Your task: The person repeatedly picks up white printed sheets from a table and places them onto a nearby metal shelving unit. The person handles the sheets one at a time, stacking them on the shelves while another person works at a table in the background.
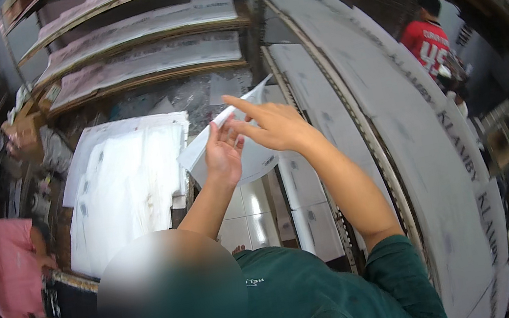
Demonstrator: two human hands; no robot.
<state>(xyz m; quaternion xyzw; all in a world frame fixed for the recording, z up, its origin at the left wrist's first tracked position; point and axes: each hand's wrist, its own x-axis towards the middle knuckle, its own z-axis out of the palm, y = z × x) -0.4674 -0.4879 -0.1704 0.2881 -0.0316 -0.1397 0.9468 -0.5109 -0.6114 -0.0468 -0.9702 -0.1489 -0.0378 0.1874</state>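
A large white sheet (258, 158), curled into a loose bend with a small dark print near its lower edge, hangs in front of me. My left hand (225, 157) is closed around its near edge, palm up, fingers against the sheet. Over the upper edge reaches my right hand (274, 124). Its index finger is stretched out along the sheet and its other fingers are partly spread, close to the left fingertips. To the left of my hands lies a stack of white sheets (132, 185), its edges uneven.
Shelves holding long sheets (145, 59) stand at the back. A long rack of printed sheets (386, 105) runs along my right. A cardboard box (28, 136) sits at the left. One person in pink (11, 264) is at left, another in red (426, 42) at far right.
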